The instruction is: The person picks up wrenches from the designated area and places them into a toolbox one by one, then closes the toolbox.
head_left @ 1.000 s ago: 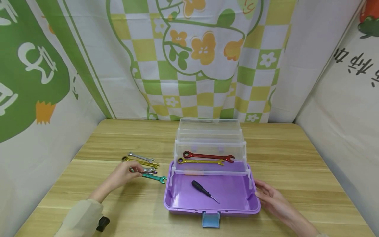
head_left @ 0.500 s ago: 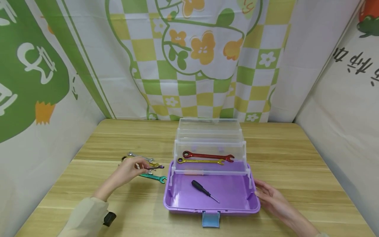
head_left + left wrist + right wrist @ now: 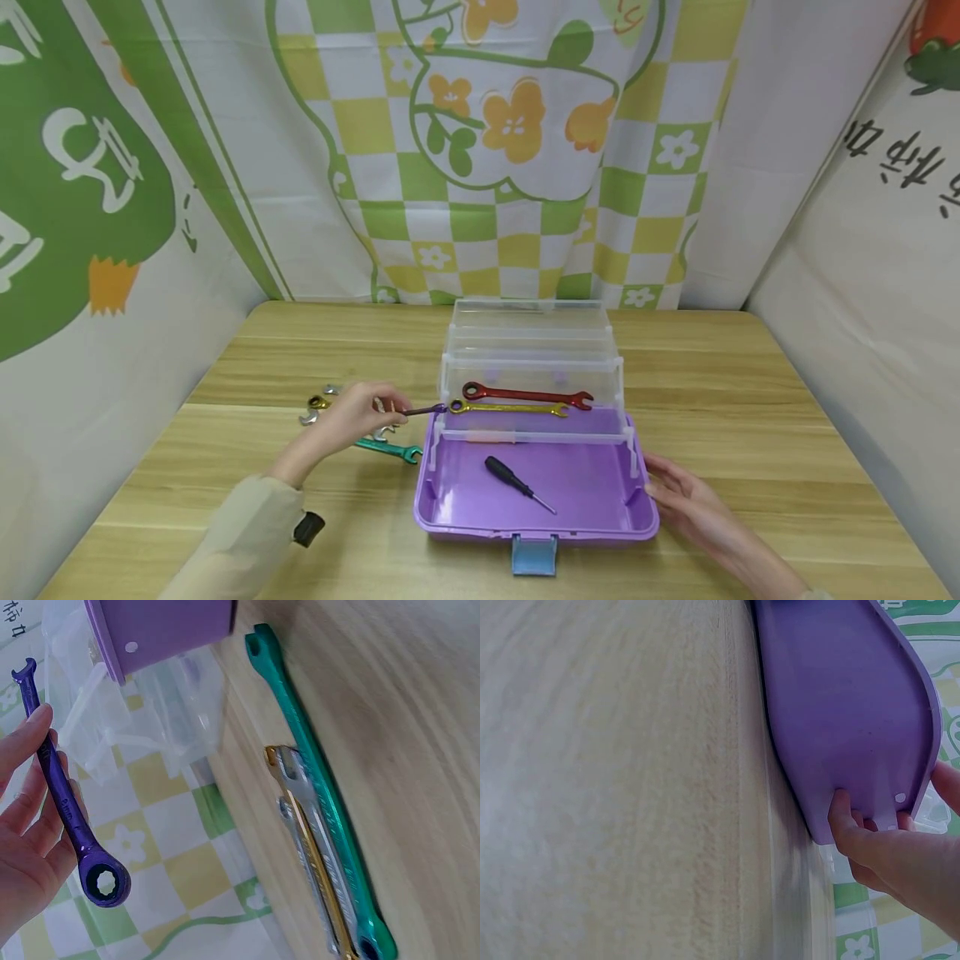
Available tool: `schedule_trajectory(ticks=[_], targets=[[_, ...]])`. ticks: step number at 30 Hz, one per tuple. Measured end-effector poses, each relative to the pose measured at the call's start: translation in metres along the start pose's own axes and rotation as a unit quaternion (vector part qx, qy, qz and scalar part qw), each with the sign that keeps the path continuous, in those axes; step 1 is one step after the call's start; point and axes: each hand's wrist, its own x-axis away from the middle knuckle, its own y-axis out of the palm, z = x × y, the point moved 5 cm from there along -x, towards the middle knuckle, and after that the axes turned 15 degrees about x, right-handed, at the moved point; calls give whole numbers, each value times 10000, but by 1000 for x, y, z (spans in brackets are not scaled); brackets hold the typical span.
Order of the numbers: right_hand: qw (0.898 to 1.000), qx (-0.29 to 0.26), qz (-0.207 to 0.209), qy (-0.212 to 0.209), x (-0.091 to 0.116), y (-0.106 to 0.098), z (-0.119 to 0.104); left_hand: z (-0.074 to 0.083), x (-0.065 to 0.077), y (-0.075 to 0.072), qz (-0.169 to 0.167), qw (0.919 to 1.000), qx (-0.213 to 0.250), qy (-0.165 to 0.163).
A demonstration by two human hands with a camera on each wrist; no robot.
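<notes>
My left hand (image 3: 360, 421) pinches a purple combination wrench (image 3: 56, 776) between thumb and fingers. In the head view, the wrench's open end reaches the left edge of the toolbox's clear tray. Beneath the hand lie a green wrench (image 3: 390, 450), a gold wrench (image 3: 315, 866) and silver wrenches (image 3: 330, 847), partly covered in the head view. My right hand (image 3: 690, 500) holds the right side of the purple toolbox (image 3: 450, 530), thumb at the rim and fingers against the outer wall. A red wrench (image 3: 528, 395) and a yellow wrench (image 3: 510, 408) lie in the clear tray (image 3: 534, 437).
A black-handled screwdriver (image 3: 517, 483) lies on the toolbox floor. The blue latch (image 3: 535, 556) hangs down in front. Clear tiers (image 3: 532, 337) stand raised at the back. The wooden table (image 3: 720, 383) meets a patterned curtain (image 3: 480, 233) behind.
My left hand has lifted the purple wrench off the group on the table and carried it right, toward the clear tray. My right hand stays at the toolbox's side.
</notes>
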Motion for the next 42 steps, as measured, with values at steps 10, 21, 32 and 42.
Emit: schedule_trajectory(ticks=[10, 21, 32, 42], targets=[[10000, 70, 20, -50, 1, -1, 0, 14, -21, 11, -302, 9995, -121, 0], [10000, 84, 7, -53, 1, -1, 0, 29, -45, 22, -699, 9975, -63, 102], [9999, -59, 3, -139, 1, -1, 1, 43, -72, 37, -1064, 9937, -215, 266], [9999, 19, -46, -131, 0, -1, 1, 62, -94, 55, -1395, 9870, -462, 642]])
